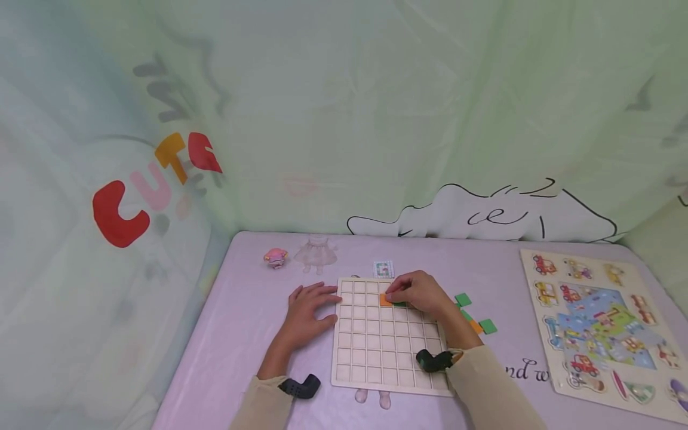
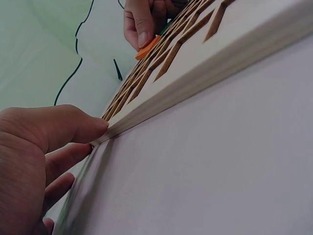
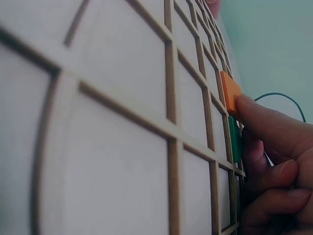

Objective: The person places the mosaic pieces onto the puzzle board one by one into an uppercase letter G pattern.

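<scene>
A pale wooden grid board lies on the table in the head view. My right hand is over its upper part, thumb and fingertips at an orange square tile. In the right wrist view the thumb pinches that orange tile, which sits raised at a grid cell, its far side hidden. Beside it a green tile stands in the neighbouring cell, partly under my fingers. My left hand rests at the board's left edge with fingers spread; its thumb touches the rim in the left wrist view.
Several loose green tiles and an orange one lie right of the board. A small pattern card sits just behind it. At far left is a pink toy figure; a vehicle puzzle board lies at right.
</scene>
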Demonstrator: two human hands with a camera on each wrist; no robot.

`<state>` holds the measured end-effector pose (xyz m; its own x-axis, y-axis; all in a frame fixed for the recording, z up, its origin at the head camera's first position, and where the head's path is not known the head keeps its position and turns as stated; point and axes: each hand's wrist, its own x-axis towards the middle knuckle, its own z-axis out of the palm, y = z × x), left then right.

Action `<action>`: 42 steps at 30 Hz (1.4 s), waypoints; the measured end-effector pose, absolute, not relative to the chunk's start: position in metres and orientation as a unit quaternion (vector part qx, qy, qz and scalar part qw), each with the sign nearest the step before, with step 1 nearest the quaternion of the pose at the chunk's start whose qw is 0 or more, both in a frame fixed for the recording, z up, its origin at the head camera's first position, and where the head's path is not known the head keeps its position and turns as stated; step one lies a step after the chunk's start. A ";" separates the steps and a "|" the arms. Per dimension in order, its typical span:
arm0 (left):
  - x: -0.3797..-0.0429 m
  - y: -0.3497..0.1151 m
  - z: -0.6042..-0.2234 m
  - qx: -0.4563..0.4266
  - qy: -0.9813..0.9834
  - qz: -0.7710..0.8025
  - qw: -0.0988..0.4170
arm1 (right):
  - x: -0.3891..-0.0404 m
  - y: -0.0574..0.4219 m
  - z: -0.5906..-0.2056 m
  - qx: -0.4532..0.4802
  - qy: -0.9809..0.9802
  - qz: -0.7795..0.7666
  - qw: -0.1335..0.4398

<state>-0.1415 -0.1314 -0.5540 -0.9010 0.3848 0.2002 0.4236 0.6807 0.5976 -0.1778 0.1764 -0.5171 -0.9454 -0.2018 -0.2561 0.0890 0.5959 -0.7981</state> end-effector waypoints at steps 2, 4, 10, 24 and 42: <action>-0.142 -0.131 -0.554 -0.221 -0.916 -0.333 0.029 | -0.178 0.176 -0.517 -0.033 0.882 -0.443 0.158; -0.142 -0.131 -0.554 -0.222 -0.915 -0.335 0.030 | -0.179 0.176 -0.518 -0.035 0.884 -0.439 0.156; -0.142 -0.130 -0.554 -0.222 -0.915 -0.335 0.029 | -0.180 0.176 -0.519 -0.029 0.886 -0.435 0.156; -0.141 -0.131 -0.552 -0.229 -0.915 -0.331 0.039 | -0.177 0.178 -0.515 -0.027 0.873 -0.458 0.163; -0.140 -0.133 -0.552 -0.236 -0.909 -0.341 0.042 | -0.160 0.211 -0.486 -0.015 0.869 -0.468 0.161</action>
